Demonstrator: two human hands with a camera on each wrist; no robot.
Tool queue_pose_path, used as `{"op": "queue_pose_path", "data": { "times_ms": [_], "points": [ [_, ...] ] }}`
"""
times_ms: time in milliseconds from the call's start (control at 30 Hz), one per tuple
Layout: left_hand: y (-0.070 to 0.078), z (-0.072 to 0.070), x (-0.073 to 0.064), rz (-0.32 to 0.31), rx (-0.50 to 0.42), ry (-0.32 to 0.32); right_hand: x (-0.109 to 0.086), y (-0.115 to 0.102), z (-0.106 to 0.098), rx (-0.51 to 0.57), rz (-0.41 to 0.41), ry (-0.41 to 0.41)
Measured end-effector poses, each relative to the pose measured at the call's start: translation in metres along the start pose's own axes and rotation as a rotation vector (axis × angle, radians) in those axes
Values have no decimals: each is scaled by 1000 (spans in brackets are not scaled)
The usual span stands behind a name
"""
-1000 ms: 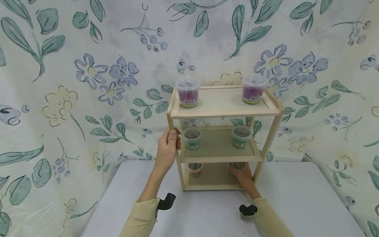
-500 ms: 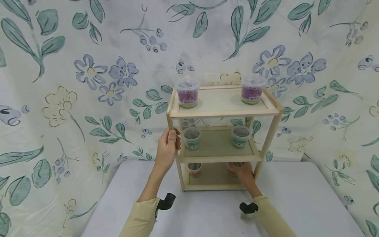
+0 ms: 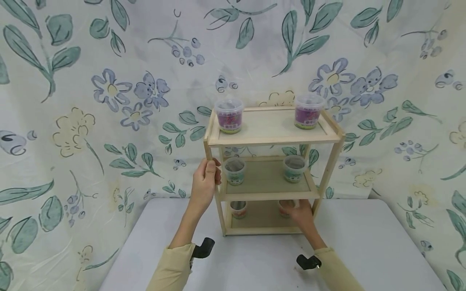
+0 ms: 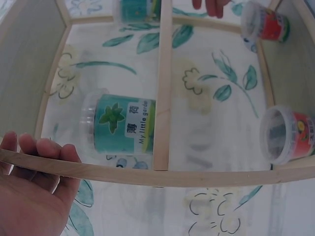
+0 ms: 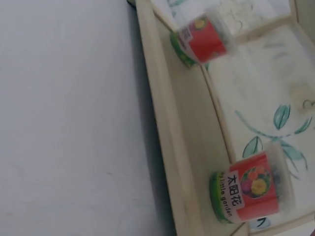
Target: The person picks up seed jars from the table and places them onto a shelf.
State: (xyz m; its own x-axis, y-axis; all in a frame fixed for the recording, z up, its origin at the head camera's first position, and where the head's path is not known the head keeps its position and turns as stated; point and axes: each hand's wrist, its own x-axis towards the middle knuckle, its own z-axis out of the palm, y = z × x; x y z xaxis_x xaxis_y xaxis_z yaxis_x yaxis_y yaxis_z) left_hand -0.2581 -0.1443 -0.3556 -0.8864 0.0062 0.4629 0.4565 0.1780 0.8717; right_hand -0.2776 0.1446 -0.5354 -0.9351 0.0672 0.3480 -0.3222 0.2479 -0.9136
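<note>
My left hand [image 3: 204, 180] grips the front left post of a three-tier wooden shelf [image 3: 269, 197]; in the left wrist view its fingers [image 4: 44, 147] curl round the post. On the bottom tier, my right hand [image 3: 303, 214] is beside the right-hand red-labelled plastic cup [image 3: 285, 209]. Its fingertips [image 4: 211, 7] show apart from the cup in the left wrist view, with nothing between them. Another red-labelled cup [image 3: 238, 210] stands at the left of that tier. Both cups are upright; the right wrist view shows a flower picture on the nearer cup's label [image 5: 253, 187].
Two green-labelled cups, one left [image 3: 234, 171] and one right [image 3: 294, 169], stand on the middle tier. The top tier holds two purple-labelled tubs, left [image 3: 229, 116] and right [image 3: 308, 112]. The shelf stands on a white table [image 3: 349, 242] before a floral cloth [image 3: 145, 48].
The right hand's fingers have come off the rim of the bottom right cup and drawn slightly right, uncovering more of it. The left hand keeps its hold on the post.
</note>
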Motion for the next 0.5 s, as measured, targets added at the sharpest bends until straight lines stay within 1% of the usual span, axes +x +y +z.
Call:
{"op": "queue_pose_path", "data": {
  "times_ms": [67,100,167,300,367,500],
  "points": [
    [-1,-1,1,4,7,-1,-6,-4,0,-1,12,-1],
    [-1,-1,2,5,8,-2,-10,-5,0,-11,6,0],
    [-2,-3,2,9,13,-4,-20,-8,-1,3,-3,-10],
    [-3,-9,3,17,15,-14,-42,-16,-6,71,-65,-50],
    [-4,-12,3,20,19,-23,-52,-22,-11,87,-88,-66],
    [-5,-18,2,5,38,-52,-63,-40,-27,100,-136,-96]
  ]
}}
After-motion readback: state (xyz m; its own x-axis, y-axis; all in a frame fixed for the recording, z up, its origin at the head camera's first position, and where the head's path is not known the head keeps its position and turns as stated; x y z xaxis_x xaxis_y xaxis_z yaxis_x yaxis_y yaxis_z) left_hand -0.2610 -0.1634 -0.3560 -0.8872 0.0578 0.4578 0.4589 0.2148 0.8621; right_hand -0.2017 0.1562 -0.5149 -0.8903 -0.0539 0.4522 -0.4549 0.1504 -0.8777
